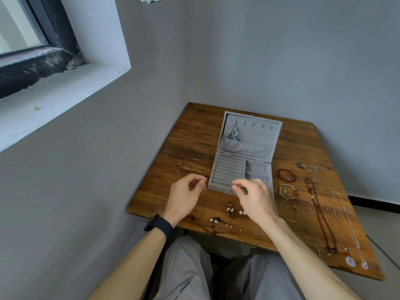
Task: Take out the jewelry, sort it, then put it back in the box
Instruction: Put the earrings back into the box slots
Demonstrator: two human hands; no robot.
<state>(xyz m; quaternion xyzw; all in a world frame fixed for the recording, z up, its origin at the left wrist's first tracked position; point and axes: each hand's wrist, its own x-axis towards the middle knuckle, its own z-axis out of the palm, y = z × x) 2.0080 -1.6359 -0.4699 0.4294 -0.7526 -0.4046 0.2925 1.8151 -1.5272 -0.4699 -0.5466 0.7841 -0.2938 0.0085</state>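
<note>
At the jewelry box (227,167) front, left hand (184,197) and right hand (255,199) each fingertip-pinching a small earring (230,189).

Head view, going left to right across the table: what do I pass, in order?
In order: left hand → jewelry box → red bead bracelet → dark red bead necklace → white disc pendant.

Left hand (184,192) and right hand (253,197) both pinch with curled fingers

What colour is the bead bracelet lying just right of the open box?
The bracelet is dark red; the head view shows it clearly.
</note>
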